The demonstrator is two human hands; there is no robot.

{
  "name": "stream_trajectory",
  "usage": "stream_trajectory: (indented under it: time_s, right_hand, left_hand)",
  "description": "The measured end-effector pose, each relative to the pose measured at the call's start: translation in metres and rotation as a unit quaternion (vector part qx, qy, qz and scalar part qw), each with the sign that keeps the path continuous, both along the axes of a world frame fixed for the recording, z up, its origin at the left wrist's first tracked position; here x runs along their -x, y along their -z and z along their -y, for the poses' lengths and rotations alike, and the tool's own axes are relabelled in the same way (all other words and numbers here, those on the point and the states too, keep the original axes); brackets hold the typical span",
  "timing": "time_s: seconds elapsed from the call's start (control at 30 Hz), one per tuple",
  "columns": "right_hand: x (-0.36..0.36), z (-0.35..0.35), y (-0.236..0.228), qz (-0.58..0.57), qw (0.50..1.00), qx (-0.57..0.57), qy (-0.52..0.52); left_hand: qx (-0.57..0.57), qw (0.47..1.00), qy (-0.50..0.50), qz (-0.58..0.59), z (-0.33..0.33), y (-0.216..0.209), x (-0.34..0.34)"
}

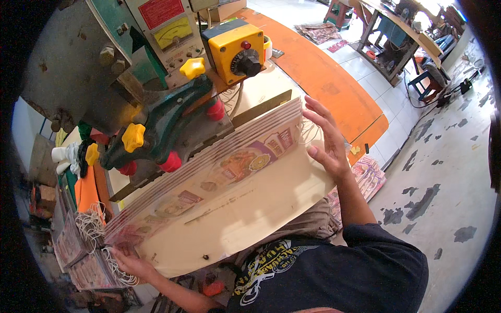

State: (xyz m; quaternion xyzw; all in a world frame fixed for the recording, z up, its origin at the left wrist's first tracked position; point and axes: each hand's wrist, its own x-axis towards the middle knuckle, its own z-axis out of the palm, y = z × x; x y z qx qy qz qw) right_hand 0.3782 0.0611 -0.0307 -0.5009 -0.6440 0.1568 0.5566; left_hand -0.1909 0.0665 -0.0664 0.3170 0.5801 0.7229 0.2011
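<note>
A long stack of printed clear plastic sheets [229, 166] stands tilted on a cream work board [250, 201], against the front of a dark green press [167, 117]. My left hand [133, 263] is at the stack's near left end, its fingers closed around the lower corner beside loose white cords [93, 229]. At the far right end, my right hand [331, 143] is open. Its fingers are stretched and the thumb is apart, with the fingertips at the sheets' edge. White cord loops also hang by the right palm.
Yellow knobs [134, 137] and red feet [170, 161] are on the press. A yellow control box [237, 52] with a black dial stands behind. An orange table [334, 78] extends to the right. Printed pieces [94, 271] with cords hang at the left.
</note>
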Motion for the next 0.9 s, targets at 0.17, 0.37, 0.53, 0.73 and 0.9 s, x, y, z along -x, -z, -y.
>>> stream_trajectory:
  time_s: [0.17,0.37,0.53,0.73,0.9]
  right_hand:
    - [0.0,0.001,0.001,-0.015,1.0,-0.007,-0.007]
    - [-0.005,-0.001,0.008,-0.037,0.999,-0.012,-0.017]
    - [0.001,0.001,0.003,-0.04,0.999,0.008,-0.001]
    - [0.002,0.003,-0.002,-0.03,0.999,0.038,-0.004]
    - [0.001,0.002,0.0,-0.03,0.999,0.037,-0.013]
  left_hand:
    - [0.018,0.999,-0.038,-0.035,0.003,0.006,0.011]
    - [0.048,0.998,-0.047,0.009,0.004,-0.008,-0.006]
    - [0.016,0.999,-0.029,0.003,0.002,0.002,0.005]
    - [0.03,1.0,0.0,0.003,0.002,0.002,0.007]
    - [0.025,0.999,-0.02,-0.004,0.002,0.011,0.016]
